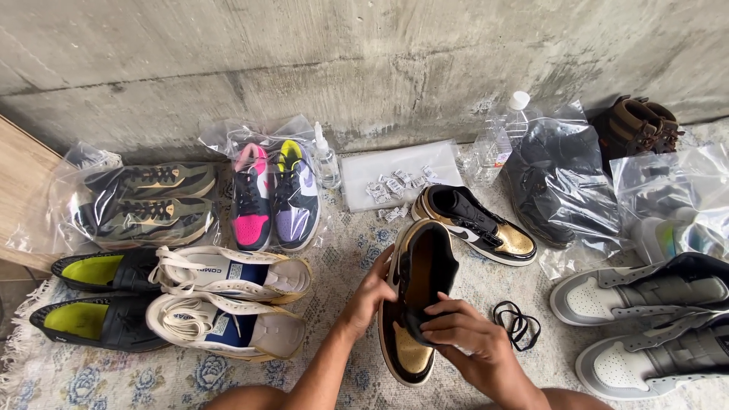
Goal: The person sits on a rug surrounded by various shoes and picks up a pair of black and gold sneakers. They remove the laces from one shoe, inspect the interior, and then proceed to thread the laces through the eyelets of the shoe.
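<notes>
Both of your hands are on the black and gold sneaker [416, 296] that lies on the patterned rug [114, 376] just in front of you. Your left hand [370, 294] is closed around the shoe's side at the collar, steadying it. Your right hand [465, 334] has its fingers pinched on the black tongue near the middle of the shoe, over the gold toe. A loose black lace [518, 322] lies on the rug just beside your right hand, apart from the shoe.

To handle this well, keep the left hand firm on the collar so the shoe does not roll, and let the right hand's fingertips work alone. Hold the tongue flat and straight, and pull gently, since the glossy gold surface likely marks with ease. Keep the lace within reach and untangled.

The matching sneaker [474, 222] rests on its side a little further off, near a clear bag [387, 168] with small white packets [391, 190]. White sneakers [228, 300] and black shoes with yellow insoles [91, 292] sit to your left, grey high-tops [649, 319] to your right. Bagged pairs, a small bottle [325, 159] and a larger plastic bottle [501, 137] line the concrete wall [304, 53].
</notes>
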